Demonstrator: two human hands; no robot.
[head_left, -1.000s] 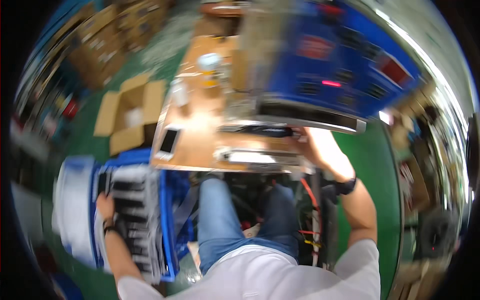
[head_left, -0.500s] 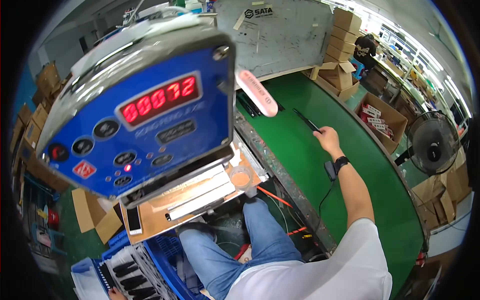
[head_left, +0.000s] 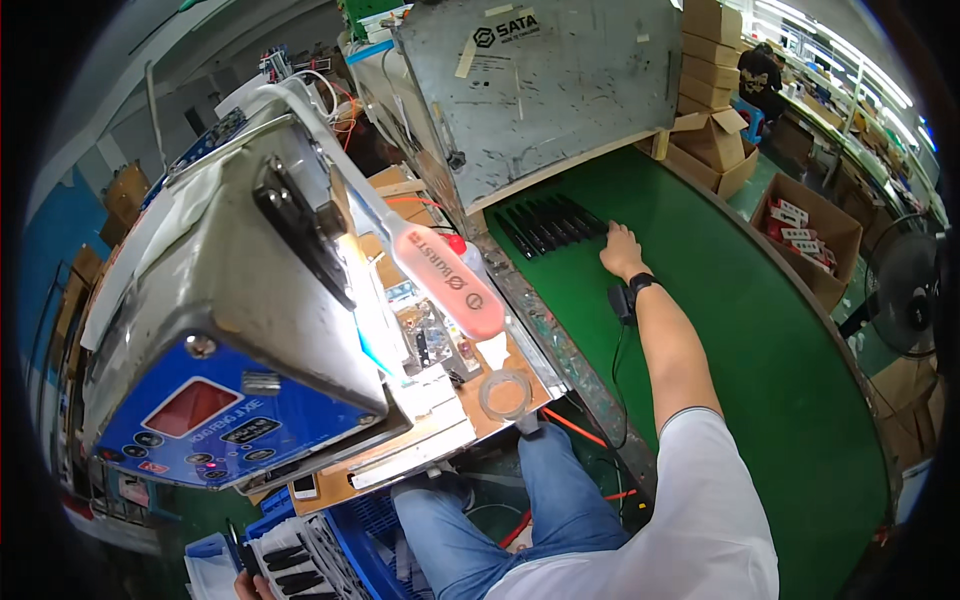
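Observation:
My right hand (head_left: 621, 252) reaches over the green belt (head_left: 740, 330), wearing a dark wristband with a small black box and cord. Its fingers close on the near end of a slim black handle-like piece (head_left: 590, 216). That piece lies at the right end of a row of several similar black pieces (head_left: 537, 228). At the lower left, my left hand (head_left: 252, 587) is partly cut off by the frame's edge. It grips another slim black piece (head_left: 240, 552), held tilted up beside a stack of white trays (head_left: 318, 548) with black pieces in them.
A blue-fronted machine (head_left: 215, 420) fills the left, with a pink paddle-shaped tag (head_left: 450, 282) beside it. A tape roll (head_left: 505, 395) lies on the wooden bench. A grey metal panel (head_left: 560, 90) stands over the belt's far end. A carton (head_left: 845, 235) and fan (head_left: 900, 285) stand right.
My right hand has brought its black piece leftward to the row. My left hand has come up slightly, with a black piece now showing in it. The view has shifted, and the machine's display looks dimmer.

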